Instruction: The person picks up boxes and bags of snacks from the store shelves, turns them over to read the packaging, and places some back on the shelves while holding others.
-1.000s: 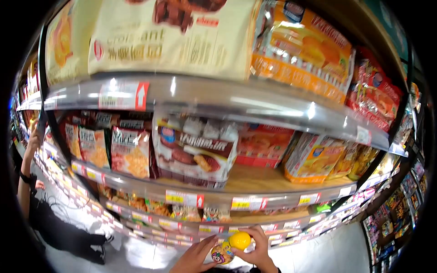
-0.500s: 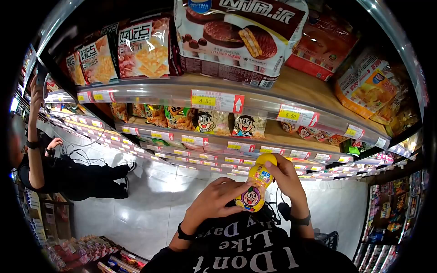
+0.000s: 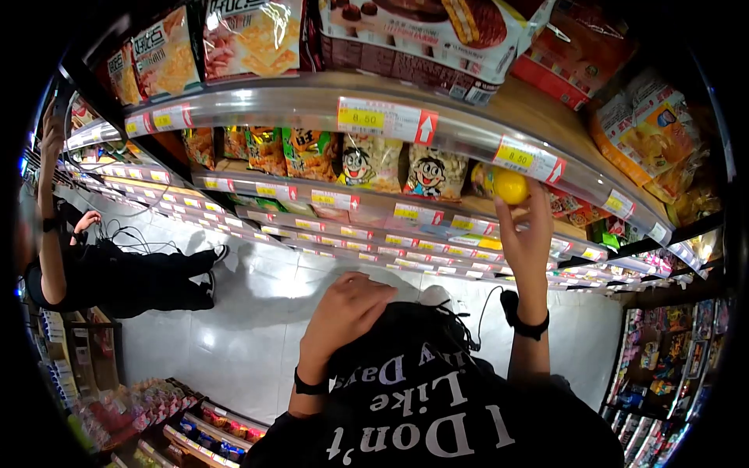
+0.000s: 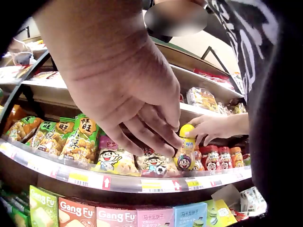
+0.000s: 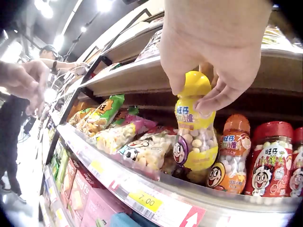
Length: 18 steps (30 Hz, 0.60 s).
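My right hand point(image 3: 528, 234) reaches to the shelf and grips a snack bottle point(image 5: 196, 125) by its yellow cap and neck, thumb on one side and fingers on the other. Upright, the bottle has a clear waisted body with small round pale biscuits and a cartoon face. An orange-capped bottle point(image 5: 232, 156) stands right beside it, then red-lidded jars point(image 5: 270, 156). On its other side lie snack bags with a cartoon child point(image 3: 435, 171). Held in front of my chest, my left hand point(image 3: 347, 308) is loosely bent with nothing in it.
A clear shelf edge with price tags point(image 5: 147, 201) runs below the bottle. Another shelf edge point(image 3: 289, 105) overhangs it, with biscuit packs point(image 3: 253, 39) above. Boxes of biscuits point(image 4: 116, 215) stand one shelf lower. At the left, a person in black point(image 3: 148, 273) raises an arm.
Both hands held the bottle in front of my body. Now the left hand has let go, and the right hand has carried it forward to the shelf. The head view has tilted downward.
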{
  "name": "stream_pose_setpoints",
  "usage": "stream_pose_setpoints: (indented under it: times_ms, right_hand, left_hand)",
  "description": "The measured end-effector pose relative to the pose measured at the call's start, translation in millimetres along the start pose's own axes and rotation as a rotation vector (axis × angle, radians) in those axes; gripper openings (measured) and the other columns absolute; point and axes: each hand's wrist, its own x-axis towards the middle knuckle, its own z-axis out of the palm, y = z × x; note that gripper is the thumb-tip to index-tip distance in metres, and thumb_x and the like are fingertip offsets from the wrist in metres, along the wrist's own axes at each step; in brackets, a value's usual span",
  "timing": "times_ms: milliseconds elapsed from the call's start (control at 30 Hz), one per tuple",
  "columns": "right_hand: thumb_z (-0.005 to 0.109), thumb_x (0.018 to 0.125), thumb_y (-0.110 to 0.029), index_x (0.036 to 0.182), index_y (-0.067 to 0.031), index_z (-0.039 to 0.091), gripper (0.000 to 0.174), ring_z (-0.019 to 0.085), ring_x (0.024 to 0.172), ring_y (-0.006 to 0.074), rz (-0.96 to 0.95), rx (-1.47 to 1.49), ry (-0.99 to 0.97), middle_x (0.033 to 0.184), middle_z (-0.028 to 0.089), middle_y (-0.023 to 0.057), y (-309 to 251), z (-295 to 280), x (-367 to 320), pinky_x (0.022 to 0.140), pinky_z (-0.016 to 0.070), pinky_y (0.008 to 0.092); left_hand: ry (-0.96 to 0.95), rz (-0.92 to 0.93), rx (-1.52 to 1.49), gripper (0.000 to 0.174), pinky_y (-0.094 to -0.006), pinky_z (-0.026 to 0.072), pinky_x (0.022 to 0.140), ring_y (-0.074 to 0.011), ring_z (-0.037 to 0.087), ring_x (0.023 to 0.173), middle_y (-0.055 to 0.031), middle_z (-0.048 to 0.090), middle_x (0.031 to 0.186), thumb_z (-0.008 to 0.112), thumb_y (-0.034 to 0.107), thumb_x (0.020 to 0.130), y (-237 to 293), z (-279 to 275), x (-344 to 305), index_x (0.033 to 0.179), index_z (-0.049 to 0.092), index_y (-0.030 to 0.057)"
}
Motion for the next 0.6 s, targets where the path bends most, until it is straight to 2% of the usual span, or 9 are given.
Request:
stream_pose_setpoints:
  times_ms: [133, 167, 200, 267, 300, 333, 400, 500, 600]
  right_hand:
    - [0.08, 0.092, -0.01, 0.136, -0.0004, 0.062, 0.048, 0.069, 0.088, 0.0222, -0.012, -0.078, -0.034, 0.107, 0.069, 0.014, 24, 16, 9, 0.066, 0.0579, 0.0314]
    - [0.079, 0.094, -0.012, 0.13, 0.0009, 0.064, 0.041, 0.07, 0.086, 0.0268, 0.081, -0.002, -0.084, 0.103, 0.07, 0.0158, 24, 18, 12, 0.066, 0.0581, 0.0355]
    - [0.079, 0.094, -0.012, 0.13, 0.0009, 0.064, 0.041, 0.07, 0.086, 0.0268, 0.082, 0.016, -0.085, 0.103, 0.07, 0.0158, 22, 22, 14, 0.066, 0.0581, 0.0355]
    - [0.077, 0.097, -0.016, 0.117, 0.0045, 0.066, 0.03, 0.069, 0.076, 0.0204, -0.001, -0.151, -0.092, 0.089, 0.072, 0.0124, 23, 26, 23, 0.063, 0.054, 0.0324]
    - [0.076, 0.097, -0.019, 0.105, 0.005, 0.069, 0.026, 0.069, 0.072, 0.0261, 0.03, -0.15, -0.067, 0.081, 0.071, 0.0142, 20, 29, 26, 0.063, 0.0538, 0.0372]
    - [0.076, 0.097, -0.019, 0.105, 0.005, 0.069, 0.026, 0.069, 0.072, 0.0261, 0.035, -0.156, -0.067, 0.081, 0.071, 0.0142, 21, 28, 28, 0.063, 0.0538, 0.0372]
    - [0.077, 0.096, -0.023, 0.099, 0.0042, 0.071, 0.027, 0.07, 0.071, 0.0336, -0.057, -0.292, -0.046, 0.08, 0.072, 0.0158, 25, 31, 32, 0.066, 0.0546, 0.0437]
    - [0.077, 0.095, -0.024, 0.095, 0.0016, 0.072, 0.026, 0.069, 0.072, 0.0401, -0.109, -0.345, -0.026, 0.08, 0.072, 0.0177, 37, 36, 35, 0.071, 0.0546, 0.0495]
    - [0.077, 0.094, -0.022, 0.097, -0.0009, 0.073, 0.022, 0.069, 0.077, 0.0421, -0.134, -0.398, -0.045, 0.085, 0.072, 0.0191, 38, 37, 41, 0.071, 0.0543, 0.0518]
  left_hand:
    - [-0.009, -0.076, -0.01, 0.017, -0.0426, 0.0549, 0.093, -0.0308, 0.07, 0.084, -0.009, 0.075, 0.088, 0.076, 0.004, 0.088, 1, -1, -10, 0.104, 0.077, 0.008]
    - [0.019, -0.062, -0.031, 0.017, -0.0425, 0.0547, 0.092, -0.0311, 0.07, 0.084, -0.0092, 0.074, 0.087, 0.076, 0.005, 0.088, -1, -1, -11, 0.105, 0.077, 0.0083]
    - [0.018, -0.068, -0.014, 0.017, -0.0425, 0.0547, 0.092, -0.0311, 0.07, 0.084, -0.0092, 0.074, 0.087, 0.076, 0.005, 0.088, 0, -5, -13, 0.105, 0.077, 0.0083]
    - [0.029, -0.061, -0.009, 0.017, -0.0424, 0.0547, 0.092, -0.0312, 0.069, 0.085, -0.009, 0.073, 0.088, 0.077, 0.005, 0.089, 0, -7, -13, 0.106, 0.078, 0.0088]
    - [0.003, -0.05, 0.023, 0.016, -0.0407, 0.0536, 0.09, -0.0279, 0.07, 0.085, -0.0065, 0.077, 0.094, 0.075, 0.008, 0.092, -2, -9, -15, 0.108, 0.076, 0.0074]
    - [-0.002, -0.048, 0.016, 0.016, -0.0407, 0.0536, 0.09, -0.0279, 0.07, 0.085, -0.0065, 0.077, 0.094, 0.075, 0.008, 0.092, -3, -10, -15, 0.108, 0.076, 0.0074]
    - [-0.006, -0.049, 0.056, 0.023, -0.0406, 0.0535, 0.09, -0.0291, 0.071, 0.09, -0.0079, 0.077, 0.101, 0.076, 0.009, 0.091, -5, -14, -16, 0.114, 0.075, 0.0072]
    - [0.004, -0.087, 0.033, 0.03, -0.0408, 0.0534, 0.09, -0.0296, 0.071, 0.094, -0.0092, 0.077, 0.109, 0.076, 0.01, 0.091, -5, -15, -15, 0.12, 0.073, 0.0072]
    - [-0.031, -0.125, 0.0, 0.037, -0.0414, 0.0531, 0.092, -0.0297, 0.072, 0.099, -0.0101, 0.076, 0.116, 0.076, 0.012, 0.091, -8, -15, -18, 0.128, 0.069, 0.0074]
